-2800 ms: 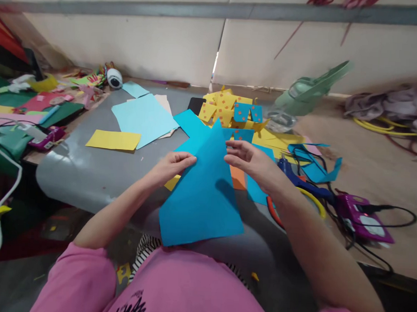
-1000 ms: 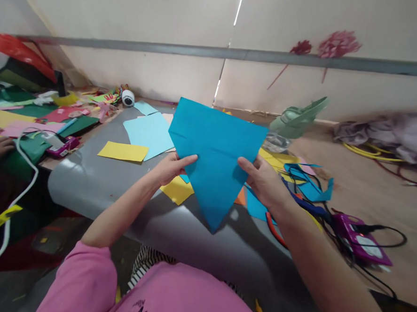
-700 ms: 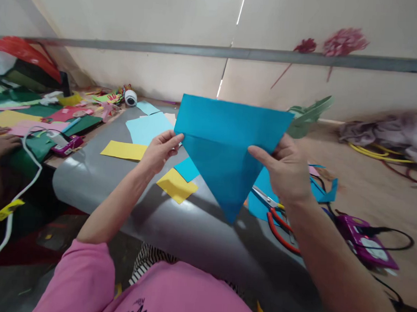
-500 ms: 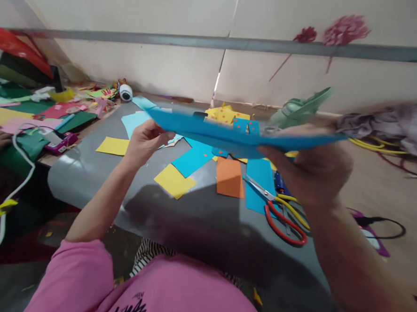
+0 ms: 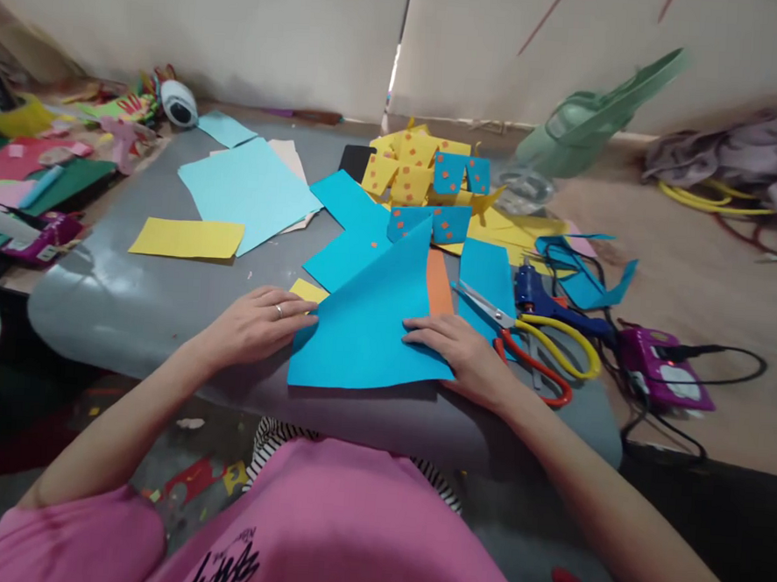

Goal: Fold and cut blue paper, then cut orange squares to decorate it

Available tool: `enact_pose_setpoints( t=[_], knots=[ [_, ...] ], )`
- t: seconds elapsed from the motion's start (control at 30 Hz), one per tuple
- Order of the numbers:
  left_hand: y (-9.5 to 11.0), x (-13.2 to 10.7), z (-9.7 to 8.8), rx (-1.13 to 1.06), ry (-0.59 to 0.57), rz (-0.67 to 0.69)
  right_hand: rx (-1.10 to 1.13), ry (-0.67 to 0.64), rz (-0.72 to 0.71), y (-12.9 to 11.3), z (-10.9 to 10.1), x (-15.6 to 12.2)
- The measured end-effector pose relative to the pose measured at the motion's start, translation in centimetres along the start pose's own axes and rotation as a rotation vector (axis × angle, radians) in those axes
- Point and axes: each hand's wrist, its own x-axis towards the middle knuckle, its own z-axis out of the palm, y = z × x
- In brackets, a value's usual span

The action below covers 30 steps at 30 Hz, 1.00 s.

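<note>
Where two bare hands meet its sides, one large bright-blue paper sheet [image 5: 366, 333], broad at its near edge and tapering to a far point, lies on the grey-covered bench [image 5: 98, 308]. Left hand [image 5: 258, 327]: at the sheet's left edge, fingers extended, grip unclosed, ring on one finger. Right hand [image 5: 467, 353]: at the sheet's right edge by the near corner, fingertips over the paper; whether the grip pinches it cannot be told.

Left of the sheet: one yellow paper rectangle [image 5: 186, 238]. Beyond it, to the left: pale-blue paper sheets [image 5: 246, 194], overlapping. Beyond the sheet's point: yellow paper pieces with orange squares [image 5: 412, 183], heaped. Right of the sheet, in order outward: one orange paper piece [image 5: 439, 285], partly covered; one blue paper rectangle [image 5: 488, 262]; metal scissors with red and yellow handles [image 5: 506, 320]; one purple box with black cables [image 5: 648, 355].
</note>
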Motion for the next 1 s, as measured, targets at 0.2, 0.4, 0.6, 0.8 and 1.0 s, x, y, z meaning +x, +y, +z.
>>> enact_pose_setpoints(
  t=[0.2,0.4,0.6,0.8,1.0],
  knots=[
    [0.4,-0.3,-0.3,0.244,0.021,0.195,0.04,0.044,-0.024,0.7,0.7,-0.8],
    [0.1,-0.6,-0.5,0.244,-0.051,0.156,0.18,0.006,0.0,-0.4,0.2,1.0],
    [-0.3,-1.2,-1.1,0.123,-0.199,0.197,0.246,-0.231,-0.053,-2.3,-2.0,2.4],
    [-0.5,-1.7,-0.8,0.073,-0.214,0.202,0.195,-0.242,0.039,-0.3,-2.2,4.2],
    [-0.6,-1.1,0.0,0.059,-0.241,0.151,-0.147,-0.19,0.299,1.5,0.0,6.7]
  ],
)
